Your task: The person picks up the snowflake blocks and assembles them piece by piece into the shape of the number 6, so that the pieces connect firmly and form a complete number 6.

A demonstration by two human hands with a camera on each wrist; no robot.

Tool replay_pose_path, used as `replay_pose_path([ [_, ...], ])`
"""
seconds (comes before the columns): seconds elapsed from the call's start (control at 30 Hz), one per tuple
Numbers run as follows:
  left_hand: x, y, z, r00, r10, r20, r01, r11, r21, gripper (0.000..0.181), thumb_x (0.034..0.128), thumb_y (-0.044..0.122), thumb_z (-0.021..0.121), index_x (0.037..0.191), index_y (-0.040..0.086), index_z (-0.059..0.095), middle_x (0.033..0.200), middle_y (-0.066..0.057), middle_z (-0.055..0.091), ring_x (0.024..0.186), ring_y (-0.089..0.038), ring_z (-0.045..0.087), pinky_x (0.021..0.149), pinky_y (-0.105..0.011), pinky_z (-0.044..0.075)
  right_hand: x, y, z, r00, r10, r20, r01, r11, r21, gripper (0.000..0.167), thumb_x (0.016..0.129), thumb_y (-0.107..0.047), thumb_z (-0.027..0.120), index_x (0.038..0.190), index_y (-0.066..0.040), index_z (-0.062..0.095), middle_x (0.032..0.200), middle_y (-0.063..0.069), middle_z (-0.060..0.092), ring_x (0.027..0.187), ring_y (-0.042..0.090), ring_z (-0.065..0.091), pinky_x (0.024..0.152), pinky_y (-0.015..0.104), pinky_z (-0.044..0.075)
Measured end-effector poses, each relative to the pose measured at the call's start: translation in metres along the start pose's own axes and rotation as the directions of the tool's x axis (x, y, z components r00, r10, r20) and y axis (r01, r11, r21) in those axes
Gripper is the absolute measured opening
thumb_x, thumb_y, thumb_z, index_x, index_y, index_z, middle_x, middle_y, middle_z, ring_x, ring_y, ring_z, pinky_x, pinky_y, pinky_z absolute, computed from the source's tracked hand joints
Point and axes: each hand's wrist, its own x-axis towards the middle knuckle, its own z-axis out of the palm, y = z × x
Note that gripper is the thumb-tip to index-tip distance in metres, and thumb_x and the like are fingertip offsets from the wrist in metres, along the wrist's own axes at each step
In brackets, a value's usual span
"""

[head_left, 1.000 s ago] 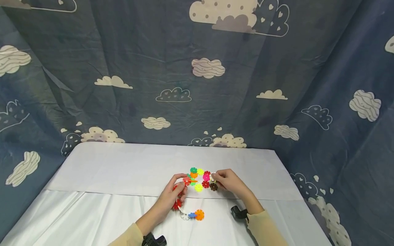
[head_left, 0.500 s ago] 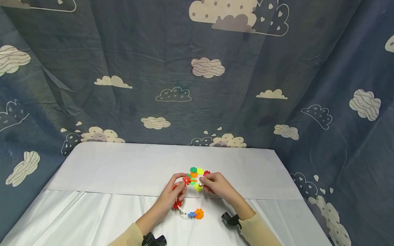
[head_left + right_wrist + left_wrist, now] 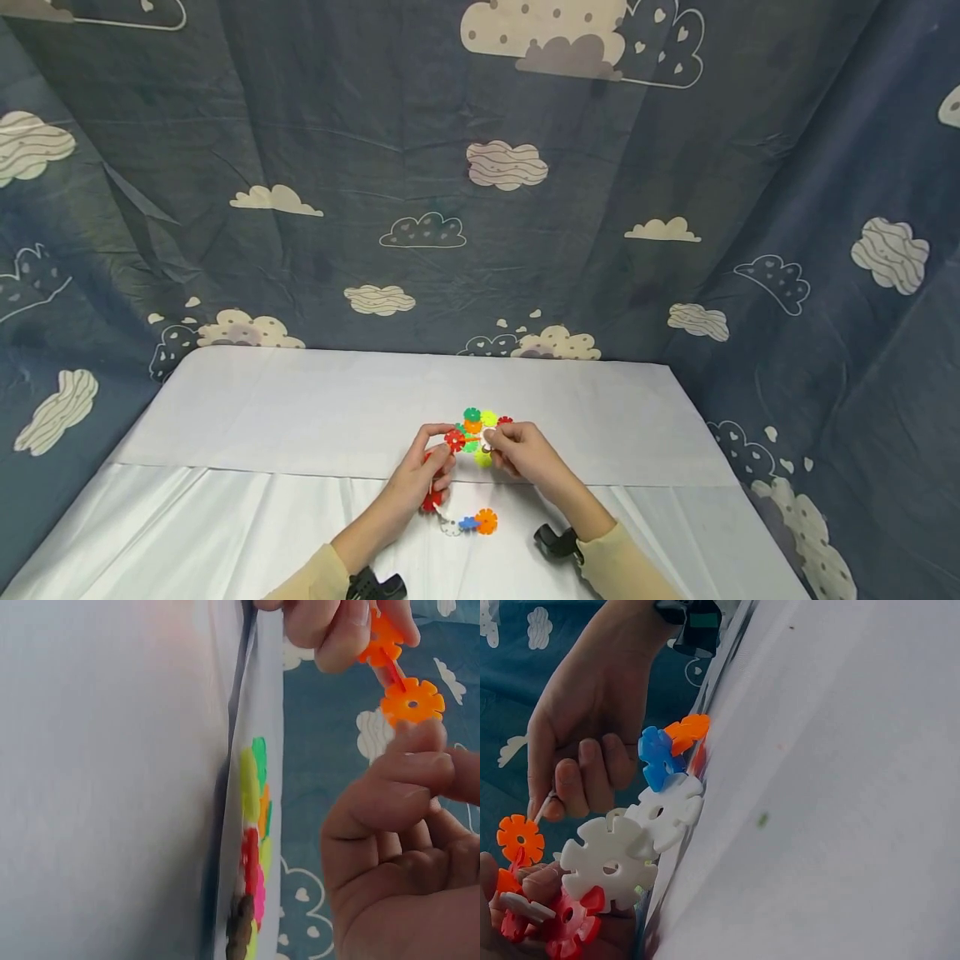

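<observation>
My left hand (image 3: 414, 475) grips a chain of slotted plastic flower discs at its red discs (image 3: 571, 922). From the hand the chain hangs through white discs (image 3: 607, 864) and a blue disc (image 3: 658, 757) to an orange disc (image 3: 486, 522). At its upper end another orange disc (image 3: 521, 838) sticks out past the left fingers, joined to a red disc (image 3: 454, 441). My right hand (image 3: 531, 454) pinches a white flower disc (image 3: 546, 807) between thumb and index finger, at the edge of that orange disc. Whether the two are slotted together cannot be made out.
Loose flower discs lie on the white-covered table (image 3: 300, 417) just behind the hands, among them a green disc (image 3: 472, 414), a yellow disc (image 3: 489, 417) and a brown disc (image 3: 240, 928). A dark cloud-print curtain (image 3: 337, 167) hangs behind and at both sides.
My right hand has moved left from the loose discs, carrying the white disc to the chain's orange end. The left hand stays nearly still with the chain.
</observation>
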Motion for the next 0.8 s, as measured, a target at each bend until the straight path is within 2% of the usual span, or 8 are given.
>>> replay_pose_path([
  [0.13, 0.0003, 0.001, 0.0005, 1.0, -0.018, 0.003, 0.018, 0.999, -0.043, 0.036, 0.1166, 0.032, 0.042, 0.151, 0.02, 0.037, 0.089, 0.001, 0.046, 0.067, -0.011, 0.039, 0.06, -0.022, 0.05, -0.0014, -0.0023, 0.0009, 1.0, 0.0, -0.003, 0.001, 0.998, 0.066, 0.039, 0.106, -0.03, 0.063, 0.075, -0.007, 0.062, 0.06, -0.002, 0.054, 0.053, 0.011, 0.041, 0.05, 0.021, 0.036],
  [0.3, 0.0007, 0.0017, 0.0004, 0.999, -0.042, -0.004, 0.041, 0.995, -0.087, 0.036, 0.1166, 0.034, 0.041, 0.15, 0.021, 0.038, 0.089, 0.002, 0.046, 0.067, -0.01, 0.039, 0.061, -0.023, 0.05, -0.0023, -0.0037, 0.0016, 1.0, 0.001, -0.01, 0.0, 0.995, 0.096, 0.037, 0.106, -0.027, 0.062, 0.076, -0.006, 0.063, 0.059, -0.003, 0.053, 0.052, 0.012, 0.042, 0.051, 0.021, 0.038],
  [0.63, 0.0004, 0.0009, 0.0008, 0.999, -0.043, -0.003, 0.043, 0.997, -0.059, 0.036, 0.117, 0.031, 0.041, 0.151, 0.02, 0.037, 0.09, 0.002, 0.046, 0.068, -0.011, 0.039, 0.061, -0.023, 0.049, -0.0026, -0.0037, 0.003, 1.0, -0.001, -0.021, 0.003, 0.994, 0.107, 0.037, 0.106, -0.026, 0.062, 0.08, 0.0, 0.064, 0.059, -0.002, 0.054, 0.052, 0.012, 0.043, 0.051, 0.021, 0.039],
  [0.8, -0.0003, 0.0022, 0.0012, 0.999, -0.035, -0.003, 0.035, 0.998, -0.055, 0.036, 0.1167, 0.031, 0.042, 0.151, 0.02, 0.037, 0.09, 0.002, 0.046, 0.068, -0.01, 0.039, 0.06, -0.022, 0.048, -0.003, -0.0048, 0.0032, 1.0, -0.012, -0.023, 0.014, 0.995, 0.101, 0.038, 0.106, -0.027, 0.062, 0.08, 0.0, 0.065, 0.059, -0.003, 0.054, 0.052, 0.012, 0.043, 0.051, 0.021, 0.038],
])
